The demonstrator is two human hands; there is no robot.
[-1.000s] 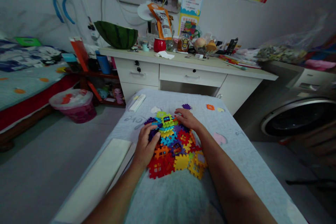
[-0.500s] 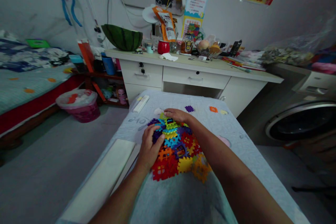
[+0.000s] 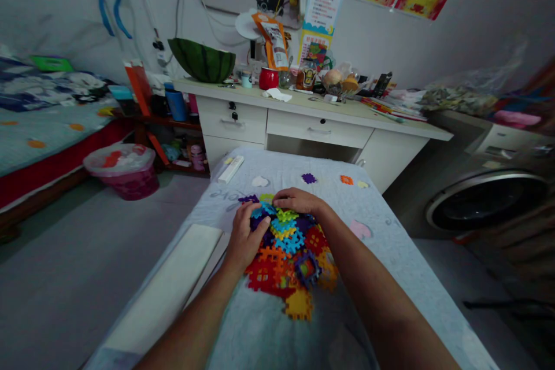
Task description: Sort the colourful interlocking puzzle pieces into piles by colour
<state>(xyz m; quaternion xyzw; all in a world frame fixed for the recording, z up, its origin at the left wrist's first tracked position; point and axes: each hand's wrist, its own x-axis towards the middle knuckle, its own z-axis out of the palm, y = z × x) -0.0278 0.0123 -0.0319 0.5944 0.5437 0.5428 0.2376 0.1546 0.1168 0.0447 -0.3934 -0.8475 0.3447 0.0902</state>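
A heap of colourful interlocking plastic tiles (image 3: 289,240) with toothed edges lies on the cloth-covered table in front of me. My left hand (image 3: 247,236) rests against the heap's left side, thumb apart from the fingers. Over the far end of the heap, my right hand (image 3: 298,201) lies with its fingers stretched to the left, touching green and blue tiles. A yellow tile (image 3: 299,304) sticks out at the near edge, beside red tiles (image 3: 262,276). A purple square tile (image 3: 307,269) lies on the heap's near right part.
A single purple tile (image 3: 309,178) and an orange tile (image 3: 346,180) lie farther back on the table (image 3: 416,277). A long white box-like object (image 3: 173,283) runs along the left edge. Behind stands a white desk (image 3: 321,127); a washing machine (image 3: 481,196) is at right.
Both hands stay on the heap; the right hand has drawn slightly nearer to me. The heap has shifted, with the yellow and purple tiles sliding toward me. The view has turned a little.
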